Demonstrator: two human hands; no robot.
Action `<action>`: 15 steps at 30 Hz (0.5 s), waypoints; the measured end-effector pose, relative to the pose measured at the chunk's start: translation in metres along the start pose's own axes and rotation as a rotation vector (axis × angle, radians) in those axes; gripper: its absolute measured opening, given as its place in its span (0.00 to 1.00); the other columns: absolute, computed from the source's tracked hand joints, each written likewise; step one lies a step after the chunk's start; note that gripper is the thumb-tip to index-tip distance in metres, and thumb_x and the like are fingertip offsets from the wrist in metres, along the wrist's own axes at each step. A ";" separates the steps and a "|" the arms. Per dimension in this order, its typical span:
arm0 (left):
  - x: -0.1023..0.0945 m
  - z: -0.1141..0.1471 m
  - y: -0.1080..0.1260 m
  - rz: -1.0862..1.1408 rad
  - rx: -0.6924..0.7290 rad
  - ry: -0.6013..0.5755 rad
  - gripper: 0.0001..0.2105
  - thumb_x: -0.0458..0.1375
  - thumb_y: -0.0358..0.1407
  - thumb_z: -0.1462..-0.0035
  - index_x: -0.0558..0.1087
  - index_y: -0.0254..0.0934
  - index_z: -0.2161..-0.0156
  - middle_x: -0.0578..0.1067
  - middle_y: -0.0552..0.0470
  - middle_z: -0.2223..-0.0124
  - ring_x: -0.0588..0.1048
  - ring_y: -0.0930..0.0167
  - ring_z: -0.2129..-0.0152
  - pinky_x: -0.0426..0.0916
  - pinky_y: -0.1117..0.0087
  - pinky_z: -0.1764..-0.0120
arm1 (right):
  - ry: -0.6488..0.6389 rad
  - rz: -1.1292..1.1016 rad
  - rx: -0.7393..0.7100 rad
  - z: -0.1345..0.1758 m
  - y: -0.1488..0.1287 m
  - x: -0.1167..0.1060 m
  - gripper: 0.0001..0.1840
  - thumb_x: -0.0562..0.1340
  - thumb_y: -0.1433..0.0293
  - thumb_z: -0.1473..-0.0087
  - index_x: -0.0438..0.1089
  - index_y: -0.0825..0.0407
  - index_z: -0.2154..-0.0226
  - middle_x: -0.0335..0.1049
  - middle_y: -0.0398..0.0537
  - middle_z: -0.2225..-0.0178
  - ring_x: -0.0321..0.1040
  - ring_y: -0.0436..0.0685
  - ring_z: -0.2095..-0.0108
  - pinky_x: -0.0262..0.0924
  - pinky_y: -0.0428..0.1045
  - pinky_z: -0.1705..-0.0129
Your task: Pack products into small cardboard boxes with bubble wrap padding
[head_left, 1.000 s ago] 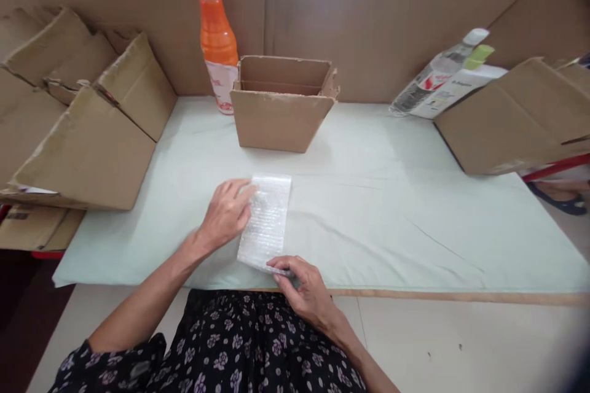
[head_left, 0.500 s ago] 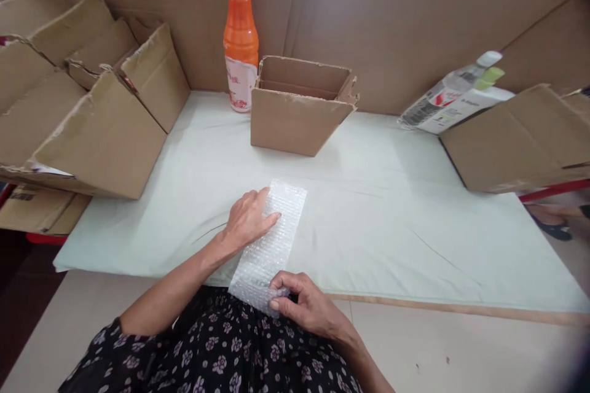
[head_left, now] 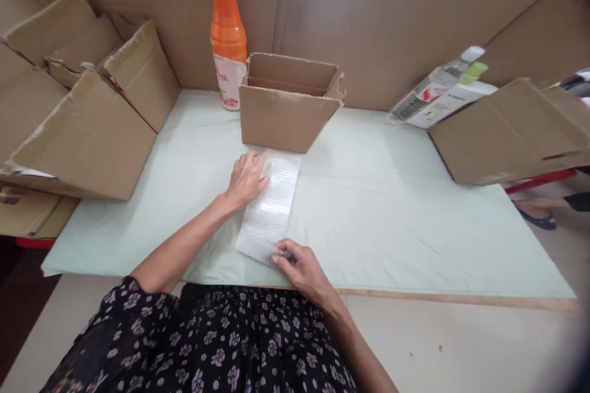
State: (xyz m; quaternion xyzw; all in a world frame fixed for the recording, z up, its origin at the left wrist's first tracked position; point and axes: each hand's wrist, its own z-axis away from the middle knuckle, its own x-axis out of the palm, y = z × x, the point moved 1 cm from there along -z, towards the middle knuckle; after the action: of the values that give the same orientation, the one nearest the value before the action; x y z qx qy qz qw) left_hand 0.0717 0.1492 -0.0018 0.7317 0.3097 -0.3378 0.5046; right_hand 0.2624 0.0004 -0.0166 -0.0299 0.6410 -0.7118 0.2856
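A long strip of bubble wrap (head_left: pixel 275 196) lies on the pale green cloth, its far end close to the front of an open cardboard box (head_left: pixel 271 120). My left hand (head_left: pixel 247 179) rests on the strip's upper left edge, fingers stretched away from me and thumb apart on the plastic. At the near right corner, my right hand (head_left: pixel 302 264) pinches the bubble wrap between thumb and fingers. Whether anything is inside the wrap I cannot make out.
An orange drink bottle (head_left: pixel 228 43) stands left of the box. Several cut cardboard boxes (head_left: pixel 96 135) fill the left side. A clear bottle (head_left: pixel 433 89) leans at the right near another cardboard box (head_left: pixel 502 135). A person's foot (head_left: pixel 537 212) shows beyond the table's right edge.
Both hands have slid the bubble wrap away from me, toward the cardboard box. Its near end now lies on the cloth instead of over the table edge at my lap.
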 end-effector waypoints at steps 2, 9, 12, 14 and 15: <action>-0.009 0.013 -0.006 0.098 -0.034 -0.057 0.24 0.60 0.33 0.43 0.71 0.36 0.41 0.74 0.41 0.45 0.71 0.57 0.46 0.66 0.54 0.43 | 0.059 0.006 0.012 -0.006 0.006 -0.001 0.10 0.61 0.61 0.41 0.70 0.51 0.66 0.71 0.42 0.72 0.65 0.52 0.72 0.59 0.46 0.67; -0.039 0.112 -0.004 0.503 -0.178 -0.353 0.24 0.60 0.40 0.41 0.71 0.42 0.40 0.79 0.50 0.57 0.77 0.67 0.61 0.72 0.67 0.56 | 0.116 -0.011 0.004 -0.022 0.006 -0.005 0.10 0.61 0.61 0.40 0.71 0.50 0.63 0.75 0.44 0.67 0.71 0.54 0.67 0.64 0.48 0.63; -0.026 0.116 -0.006 0.383 -0.239 -0.239 0.23 0.57 0.35 0.41 0.70 0.40 0.40 0.76 0.54 0.65 0.74 0.70 0.70 0.71 0.69 0.62 | 0.210 0.148 0.003 -0.041 0.011 -0.006 0.13 0.61 0.61 0.41 0.72 0.50 0.57 0.77 0.46 0.65 0.72 0.56 0.67 0.66 0.51 0.62; -0.013 0.110 -0.009 0.255 -0.224 -0.193 0.23 0.56 0.33 0.42 0.70 0.38 0.40 0.75 0.54 0.67 0.73 0.69 0.70 0.71 0.68 0.61 | 0.347 0.322 -0.029 -0.046 0.013 -0.006 0.17 0.62 0.62 0.41 0.71 0.50 0.51 0.77 0.51 0.61 0.73 0.59 0.64 0.67 0.55 0.58; -0.007 0.106 -0.011 0.186 -0.206 -0.184 0.24 0.57 0.32 0.43 0.69 0.37 0.40 0.75 0.53 0.67 0.74 0.68 0.69 0.71 0.67 0.60 | 0.420 0.408 -0.071 -0.045 0.012 -0.005 0.19 0.62 0.62 0.41 0.70 0.51 0.49 0.77 0.53 0.59 0.73 0.61 0.61 0.66 0.57 0.55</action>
State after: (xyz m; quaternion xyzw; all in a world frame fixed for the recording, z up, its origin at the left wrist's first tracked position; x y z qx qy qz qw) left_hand 0.0401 0.0510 -0.0301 0.6675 0.2261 -0.3219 0.6322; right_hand 0.2531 0.0423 -0.0344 0.2375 0.7035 -0.6073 0.2828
